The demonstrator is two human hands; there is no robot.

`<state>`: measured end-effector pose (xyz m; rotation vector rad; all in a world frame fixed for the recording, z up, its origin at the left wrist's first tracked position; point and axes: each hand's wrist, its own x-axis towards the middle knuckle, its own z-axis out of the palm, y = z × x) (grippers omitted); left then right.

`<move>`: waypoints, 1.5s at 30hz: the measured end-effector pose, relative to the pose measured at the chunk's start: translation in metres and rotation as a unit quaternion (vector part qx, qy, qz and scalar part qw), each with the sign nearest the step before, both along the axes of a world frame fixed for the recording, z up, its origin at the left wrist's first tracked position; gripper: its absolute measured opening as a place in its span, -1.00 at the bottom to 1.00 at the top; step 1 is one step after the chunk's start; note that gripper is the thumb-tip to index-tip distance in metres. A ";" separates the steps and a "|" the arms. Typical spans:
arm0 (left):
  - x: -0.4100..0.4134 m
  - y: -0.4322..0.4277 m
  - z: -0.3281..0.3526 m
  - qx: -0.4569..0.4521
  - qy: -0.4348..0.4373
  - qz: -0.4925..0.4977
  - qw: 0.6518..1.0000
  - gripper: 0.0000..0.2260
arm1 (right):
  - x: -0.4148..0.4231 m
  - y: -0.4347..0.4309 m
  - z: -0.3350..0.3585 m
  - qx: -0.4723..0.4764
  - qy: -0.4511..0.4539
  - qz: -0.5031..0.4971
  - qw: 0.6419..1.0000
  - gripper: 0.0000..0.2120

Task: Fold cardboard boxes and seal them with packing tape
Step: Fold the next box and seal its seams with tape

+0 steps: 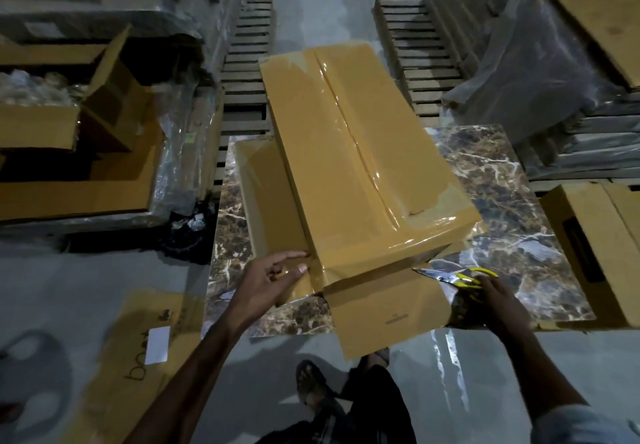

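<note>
Two hands at a taped box
Left hand (268, 279) presses tape (323, 269) onto the box (304, 153) with thumb and forefinger extended; right hand (497, 300) grips scissors (446, 275), blades pointing toward the left hand.

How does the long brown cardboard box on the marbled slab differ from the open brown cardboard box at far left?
The long brown cardboard box has its flaps shut; the open brown cardboard box has a flap standing up. The long box carries glossy clear tape along its seam and near end; the open one shows none. The long box lies on the marbled slab; the open one sits off it. Both are brown cardboard.
</note>
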<state>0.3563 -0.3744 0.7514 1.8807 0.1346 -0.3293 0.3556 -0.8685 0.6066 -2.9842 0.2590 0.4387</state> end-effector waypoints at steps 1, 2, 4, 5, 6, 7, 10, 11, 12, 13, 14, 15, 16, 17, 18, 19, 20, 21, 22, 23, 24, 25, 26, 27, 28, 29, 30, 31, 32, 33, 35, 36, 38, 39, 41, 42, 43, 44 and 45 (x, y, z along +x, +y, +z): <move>0.001 0.001 -0.001 0.004 -0.004 -0.007 1.000 -0.81 | -0.001 0.002 0.001 0.012 -0.003 -0.002 1.000 -0.37; 0.003 0.001 -0.003 0.007 -0.004 -0.007 1.000 -0.83 | -0.002 0.004 0.006 0.012 0.013 0.004 1.000 -0.39; 0.006 0.002 -0.006 0.017 0.002 -0.006 1.000 -0.87 | -0.004 0.014 0.029 0.026 0.039 0.004 0.999 -0.41; 0.008 0.002 -0.006 0.018 0.004 -0.007 1.000 -0.88 | -0.011 0.020 0.037 0.061 0.087 -0.006 0.994 -0.40; 0.009 0.001 -0.005 0.013 0.008 -0.009 1.000 -0.88 | -0.018 0.027 0.038 0.076 0.052 0.023 0.995 -0.41; 0.010 0.001 -0.002 0.007 0.010 -0.013 1.000 -0.88 | -0.027 0.036 0.039 0.108 0.003 0.035 0.994 -0.45; 0.017 -0.004 0.001 0.006 0.005 -0.021 1.000 -0.79 | -0.074 0.044 0.029 0.206 0.047 -0.069 0.975 -0.54; 0.018 -0.003 0.002 0.006 0.002 -0.027 1.000 -0.79 | -0.090 0.049 0.035 0.215 0.063 -0.113 0.968 -0.70; 0.019 -0.003 0.003 0.008 0.002 -0.032 0.999 -0.82 | -0.110 0.060 0.046 0.233 0.094 -0.145 0.957 -0.75; 0.020 -0.003 0.003 0.007 0.006 -0.038 0.999 -0.86 | -0.125 0.078 0.057 0.268 0.140 -0.156 0.941 -0.69; 0.021 -0.002 0.003 0.005 0.012 -0.040 0.999 -0.89 | -0.139 0.097 0.068 0.340 0.173 -0.190 0.904 -0.53; 0.021 -0.002 0.002 0.002 0.017 -0.042 0.999 -0.90 | -0.153 0.114 0.075 0.401 0.208 -0.212 0.866 -0.31; 0.022 -0.001 0.001 0.001 0.019 -0.044 0.999 -0.90 | -0.164 0.134 0.082 0.472 0.216 -0.228 0.824 -0.11; 0.022 -0.002 0.000 0.001 0.016 -0.046 0.999 -0.91 | -0.170 0.152 0.093 0.487 0.188 -0.241 0.818 0.00; 0.022 -0.002 -0.001 0.002 0.010 -0.049 0.999 -0.90 | -0.179 0.174 0.107 0.499 0.175 -0.252 0.811 0.01; 0.023 -0.002 -0.002 0.001 0.003 -0.052 0.999 -0.90 | -0.183 0.195 0.123 0.525 0.191 -0.232 0.796 -0.08; 0.022 -0.002 -0.003 0.002 -0.001 -0.055 0.998 -0.88 | -0.178 0.219 0.153 0.532 0.220 -0.195 0.794 -0.27; 0.022 -0.001 -0.004 0.004 -0.006 -0.058 0.998 -0.85 | -0.172 0.234 0.167 0.563 0.225 -0.205 0.768 -0.47; 0.022 -0.001 -0.005 0.007 -0.013 -0.061 0.998 -0.83 | -0.165 0.249 0.176 0.547 0.210 -0.201 0.785 -0.57; 0.021 0.000 -0.007 0.009 -0.021 -0.062 0.998 -0.84 | -0.159 0.254 0.180 0.522 0.202 -0.178 0.809 -0.47; 0.021 0.000 -0.008 0.012 -0.028 -0.061 0.998 -0.85 | -0.155 0.264 0.187 0.500 0.204 -0.143 0.829 -0.28; 0.020 -0.001 -0.008 0.011 -0.034 -0.058 0.998 -0.84 | -0.151 0.269 0.183 0.486 0.199 -0.136 0.840 -0.11; 0.020 0.000 -0.010 0.010 -0.040 -0.053 0.998 -0.81 | -0.149 0.273 0.182 0.465 0.190 -0.139 0.853 -0.01; 0.019 0.000 -0.012 0.008 -0.048 -0.048 0.998 -0.78 | -0.146 0.278 0.182 0.459 0.183 -0.157 0.855 0.03; 0.019 -0.001 -0.013 0.008 -0.054 -0.043 0.998 -0.77 | -0.142 0.281 0.185 0.448 0.177 -0.170 0.859 0.03; 0.019 -0.001 -0.014 0.005 -0.056 -0.039 0.998 -0.78 | -0.139 0.282 0.182 0.446 0.162 -0.174 0.863 0.01; 0.018 -0.001 -0.014 0.003 -0.056 -0.037 0.998 -0.80 | -0.137 0.284 0.184 0.439 0.157 -0.173 0.868 0.00; 0.018 -0.001 -0.013 0.001 -0.055 -0.037 0.998 -0.80 | -0.135 0.285 0.183 0.433 0.153 -0.168 0.872 -0.01; 0.018 -0.001 -0.014 -0.001 -0.055 -0.035 0.998 -0.80 | -0.134 0.284 0.183 0.429 0.150 -0.161 0.876 -0.01; 0.017 -0.001 -0.014 -0.004 -0.057 -0.031 0.998 -0.82 | -0.135 0.284 0.182 0.427 0.144 -0.157 0.879 -0.01; 0.017 0.000 -0.014 -0.010 -0.064 -0.023 0.998 -0.86 | -0.136 0.284 0.181 0.417 0.143 -0.150 0.885 0.03; 0.017 0.000 -0.014 -0.011 -0.069 -0.021 0.997 -0.88 | -0.136 0.285 0.183 0.415 0.147 -0.146 0.886 0.06; 0.018 0.001 -0.015 -0.009 -0.073 -0.023 0.997 -0.88 | -0.136 0.286 0.184 0.413 0.156 -0.139 0.886 0.08; 0.019 0.001 -0.015 -0.008 -0.074 -0.026 0.997 -0.87 | -0.135 0.286 0.184 0.417 0.158 -0.136 0.884 0.06; 0.019 0.000 -0.015 -0.008 -0.075 -0.027 0.997 -0.84 | -0.133 0.288 0.185 0.427 0.150 -0.130 0.882 -0.07; 0.019 0.000 -0.015 -0.009 -0.074 -0.026 0.997 -0.82 | -0.131 0.289 0.187 0.428 0.144 -0.126 0.883 -0.16; 0.019 -0.001 -0.014 -0.012 -0.077 -0.025 0.997 -0.82 | -0.128 0.291 0.189 0.431 0.134 -0.123 0.884 -0.20; 0.018 -0.001 -0.014 -0.014 -0.080 -0.025 0.996 -0.82 | -0.125 0.291 0.189 0.432 0.122 -0.124 0.885 -0.20; 0.018 -0.001 -0.015 -0.015 -0.083 -0.028 0.996 -0.83 | -0.122 0.292 0.188 0.431 0.113 -0.122 0.887 -0.18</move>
